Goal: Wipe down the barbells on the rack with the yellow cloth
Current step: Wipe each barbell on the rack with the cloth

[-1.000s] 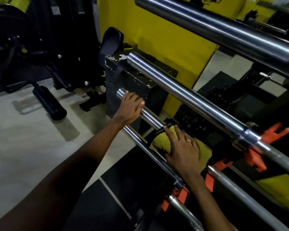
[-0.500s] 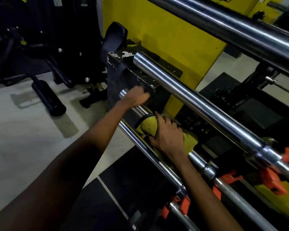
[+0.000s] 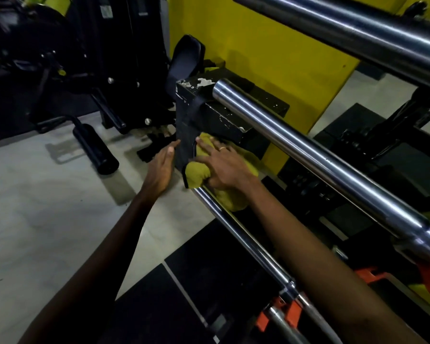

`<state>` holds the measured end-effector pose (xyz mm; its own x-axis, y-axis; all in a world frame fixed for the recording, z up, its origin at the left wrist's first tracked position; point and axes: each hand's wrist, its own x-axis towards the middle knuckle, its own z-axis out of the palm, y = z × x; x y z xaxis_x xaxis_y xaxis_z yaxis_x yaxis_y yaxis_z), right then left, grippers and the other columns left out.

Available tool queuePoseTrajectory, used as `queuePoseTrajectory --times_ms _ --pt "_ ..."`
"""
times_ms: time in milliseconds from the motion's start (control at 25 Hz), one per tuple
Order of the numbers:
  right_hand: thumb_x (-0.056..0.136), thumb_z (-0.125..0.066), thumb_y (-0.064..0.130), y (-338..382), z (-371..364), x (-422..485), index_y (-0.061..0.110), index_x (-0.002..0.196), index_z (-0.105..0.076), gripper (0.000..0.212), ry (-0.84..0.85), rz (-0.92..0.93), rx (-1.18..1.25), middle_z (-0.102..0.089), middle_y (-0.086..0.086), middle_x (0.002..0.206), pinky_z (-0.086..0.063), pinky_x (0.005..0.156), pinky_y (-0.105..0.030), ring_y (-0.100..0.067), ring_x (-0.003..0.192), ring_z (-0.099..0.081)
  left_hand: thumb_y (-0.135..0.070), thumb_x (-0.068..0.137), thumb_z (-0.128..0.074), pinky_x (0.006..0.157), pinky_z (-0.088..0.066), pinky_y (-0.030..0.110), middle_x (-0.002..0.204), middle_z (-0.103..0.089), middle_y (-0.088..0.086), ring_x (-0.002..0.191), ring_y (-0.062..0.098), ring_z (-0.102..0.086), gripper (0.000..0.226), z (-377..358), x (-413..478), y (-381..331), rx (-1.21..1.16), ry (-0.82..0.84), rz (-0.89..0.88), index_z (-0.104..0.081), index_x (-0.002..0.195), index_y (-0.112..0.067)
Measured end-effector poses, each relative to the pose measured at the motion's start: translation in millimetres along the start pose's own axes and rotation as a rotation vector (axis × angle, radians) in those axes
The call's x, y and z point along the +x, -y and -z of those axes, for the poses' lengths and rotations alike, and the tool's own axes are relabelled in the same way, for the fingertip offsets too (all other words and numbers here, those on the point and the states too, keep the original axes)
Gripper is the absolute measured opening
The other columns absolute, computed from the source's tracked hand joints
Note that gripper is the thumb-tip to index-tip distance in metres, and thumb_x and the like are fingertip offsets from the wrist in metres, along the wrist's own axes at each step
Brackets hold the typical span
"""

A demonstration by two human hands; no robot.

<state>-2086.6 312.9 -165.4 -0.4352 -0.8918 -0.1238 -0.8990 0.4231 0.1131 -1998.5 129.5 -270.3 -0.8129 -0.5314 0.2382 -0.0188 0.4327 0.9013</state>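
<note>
Gym floor (image 3: pixel 47 207), grey with black mats, dim light. Nearest the camera, orange rack hooks (image 3: pixel 278 316) cradle the lowest barbell (image 3: pixel 236 232), which runs up and away to the left. Yellow cloth (image 3: pixel 196 173) is bunched over that bar's far end, hiding the tip. Right hand (image 3: pixel 224 167) lies on top of the cloth, fingers spread and fairly straight, pressing it down onto the steel; likely finishing a wipe stroke at the bar end. Whether the thumb wraps underneath, can't tell. Left hand (image 3: pixel 160 170) is flat and empty just beside the cloth, fingertips at the side of a chipped black block (image 3: pixel 221 115); contact unclear, probably bracing or staying clear of the stroke. Above, middle barbell (image 3: pixel 308 147) and top barbell (image 3: pixel 345 28) have no cloth on them. Behind: yellow wall (image 3: pixel 258 40), and a black roller pad (image 3: pixel 97 147) off to the left.
</note>
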Motion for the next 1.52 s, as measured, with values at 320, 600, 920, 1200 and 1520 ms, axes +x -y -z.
queuePoseTrajectory --times_ms 320,600,920,1200,1520 --pt "0.077 -0.073 0.045 -6 -14 -143 0.047 0.154 -0.021 0.093 -0.066 -0.260 0.176 -0.009 0.014 0.167 -0.046 0.101 -0.047 -0.030 0.144 -0.036 -0.037 0.104 -0.021 0.120 -0.003 0.040 0.160 -0.021 0.007 0.149 0.019 -0.010 0.049 -58 -5 -52 0.385 0.105 -0.267 -0.041 0.147 -0.024" --pt "0.072 -0.065 0.072 8 -41 -214 0.034 0.158 -0.013 0.107 -0.149 -0.686 0.176 -0.044 0.001 0.153 -0.044 0.100 -0.045 -0.028 0.126 -0.055 -0.022 0.101 -0.036 0.111 -0.028 0.044 0.087 -0.058 0.008 0.097 0.023 -0.052 0.033 -87 12 -72 0.509 0.069 -0.563 -0.063 0.088 -0.009" --pt "0.075 -0.063 0.069 7 -25 -184 0.030 0.150 -0.026 0.093 -0.092 -0.710 0.242 -0.057 -0.006 0.137 -0.052 0.091 -0.048 -0.035 0.112 -0.062 -0.042 0.092 -0.042 0.073 -0.042 0.033 0.105 -0.068 0.023 0.100 0.036 -0.064 0.050 -82 52 -129 1.095 0.485 -0.283 -0.069 0.100 -0.001" --pt "0.077 -0.074 0.050 14 -31 -122 0.023 0.158 -0.006 0.109 -0.110 -0.504 0.035 -0.038 -0.014 0.150 -0.051 0.087 -0.051 -0.040 0.112 -0.058 -0.032 0.101 -0.036 0.110 -0.020 0.036 0.134 -0.056 0.009 0.130 0.021 -0.046 0.039 -59 29 -67 0.334 -0.017 -0.241 -0.059 0.127 -0.013" --pt "0.089 -0.064 0.038 36 -32 -32 0.025 0.151 -0.035 0.070 -0.106 -0.164 -0.308 0.006 -0.014 0.167 -0.016 0.120 -0.055 -0.042 0.151 -0.008 -0.020 0.097 -0.043 0.114 -0.028 0.036 0.153 -0.037 0.010 0.140 0.027 -0.036 0.052 -65 -90 26 0.305 0.258 0.135 -0.037 0.149 -0.014"
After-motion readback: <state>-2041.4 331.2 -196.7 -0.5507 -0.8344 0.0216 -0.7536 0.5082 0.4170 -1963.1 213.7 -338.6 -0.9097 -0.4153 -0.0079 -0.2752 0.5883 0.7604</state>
